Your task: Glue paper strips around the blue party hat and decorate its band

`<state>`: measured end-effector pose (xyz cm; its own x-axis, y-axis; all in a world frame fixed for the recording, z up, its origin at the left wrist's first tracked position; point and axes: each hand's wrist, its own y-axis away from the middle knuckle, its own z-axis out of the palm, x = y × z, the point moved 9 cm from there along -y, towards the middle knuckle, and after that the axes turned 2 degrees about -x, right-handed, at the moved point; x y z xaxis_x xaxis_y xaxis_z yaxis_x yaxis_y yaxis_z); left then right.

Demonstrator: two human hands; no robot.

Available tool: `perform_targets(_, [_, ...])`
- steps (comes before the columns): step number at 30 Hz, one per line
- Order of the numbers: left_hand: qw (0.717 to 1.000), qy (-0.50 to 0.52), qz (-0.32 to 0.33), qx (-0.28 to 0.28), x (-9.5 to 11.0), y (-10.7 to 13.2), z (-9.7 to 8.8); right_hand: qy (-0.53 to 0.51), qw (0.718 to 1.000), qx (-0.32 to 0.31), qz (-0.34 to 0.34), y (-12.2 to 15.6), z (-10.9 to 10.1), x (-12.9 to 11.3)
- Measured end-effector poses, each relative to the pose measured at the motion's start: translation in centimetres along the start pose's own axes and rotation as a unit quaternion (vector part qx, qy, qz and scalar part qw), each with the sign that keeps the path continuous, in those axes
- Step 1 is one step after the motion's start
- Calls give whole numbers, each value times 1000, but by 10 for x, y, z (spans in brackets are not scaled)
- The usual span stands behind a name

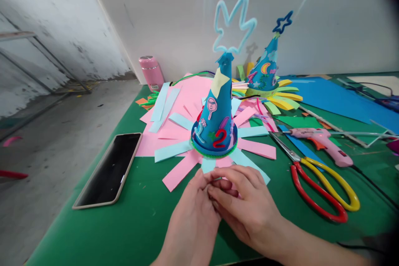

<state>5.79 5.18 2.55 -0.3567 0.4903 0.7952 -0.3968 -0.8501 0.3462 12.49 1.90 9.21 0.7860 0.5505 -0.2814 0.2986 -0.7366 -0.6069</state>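
A blue cone party hat [216, 120] stands on the green table [134, 220], ringed by pink and light-blue paper strips [181, 169] and topped with a light-blue pipe-cleaner shape [233, 20]. It carries a red "2" and small stickers. Just in front of it my left hand [191, 220] and my right hand [249, 203] meet. Their fingers are pinched together at the near end of a pink strip. What sits between the fingertips is hidden.
A dark phone [109, 169] lies at the left. Red-and-yellow scissors [321, 187] and a pink glue gun [321, 139] lie at the right. A second decorated cone hat [268, 70], pink paper sheets [181, 104], blue paper [339, 95] and a pink bottle [151, 72] stand behind.
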Motion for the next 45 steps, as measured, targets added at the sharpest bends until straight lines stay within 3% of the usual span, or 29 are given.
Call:
perform_targets(6, [999,-37,0,-1,-5,1,-5,-41,999,3,-13,2,-5,-1])
perform_targets(9, [996,-84,7,5,-4,0,-5,-127,991,-27,30,1,2,6])
perform_targets(15, [998,-43,-14,-36,-5,5,7,-323,923,-93,186,12,30,27])
perform_targets(18, [998,-5,-30,-49,-6,8,11,-364,896,-123,220,19,41,31])
perform_targets(24, [995,34,-70,-57,-11,8,9,-351,919,-94,155,15,34,25])
perform_targets(32, [991,46,-95,-78,-17,5,11,-382,900,-120,174,16,36,23])
perform_targets(35, [990,54,-109,-75,-21,3,12,-363,909,-115,171,16,34,24])
perform_targets(41, [991,47,-113,-47,-16,-1,13,-274,955,-47,106,7,15,22])
perform_targets(45, [985,95,-134,-49,-11,-2,19,-264,958,-4,117,5,6,25])
